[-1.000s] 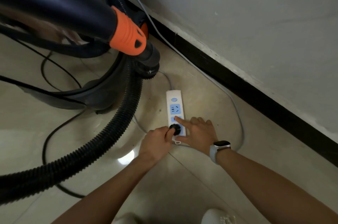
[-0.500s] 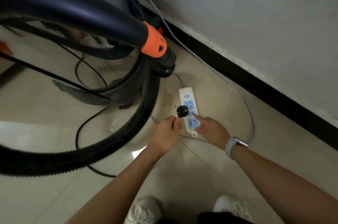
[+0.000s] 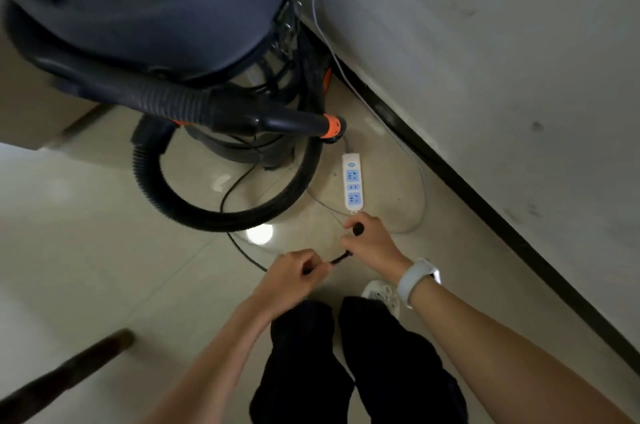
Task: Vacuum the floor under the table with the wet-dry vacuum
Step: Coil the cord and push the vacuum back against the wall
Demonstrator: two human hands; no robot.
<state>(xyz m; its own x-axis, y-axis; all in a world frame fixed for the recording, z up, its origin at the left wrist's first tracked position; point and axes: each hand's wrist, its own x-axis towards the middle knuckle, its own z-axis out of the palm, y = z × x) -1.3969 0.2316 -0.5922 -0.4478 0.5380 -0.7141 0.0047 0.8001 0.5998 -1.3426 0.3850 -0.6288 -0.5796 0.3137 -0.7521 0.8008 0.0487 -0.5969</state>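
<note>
The dark wet-dry vacuum (image 3: 156, 1) stands against the wall at upper left, its ribbed black hose (image 3: 194, 212) looping over the tiled floor to an orange collar (image 3: 331, 127). A white power strip (image 3: 353, 181) with blue sockets lies on the floor beside it, nothing plugged in. My right hand (image 3: 372, 243) holds the black plug (image 3: 358, 229) just below the strip. My left hand (image 3: 294, 273) grips the black cord (image 3: 341, 257) a short way behind the plug.
A grey wall with a black baseboard (image 3: 485, 216) runs diagonally on the right. A thin white cable (image 3: 420, 178) loops along it. A dark wooden leg (image 3: 65, 371) crosses the lower left. My legs in black trousers (image 3: 346, 361) are below my hands.
The plug came out of the power strip, held first by my left hand. It now sits in my right hand, my left hand has slid back along the cord, and the view has risen.
</note>
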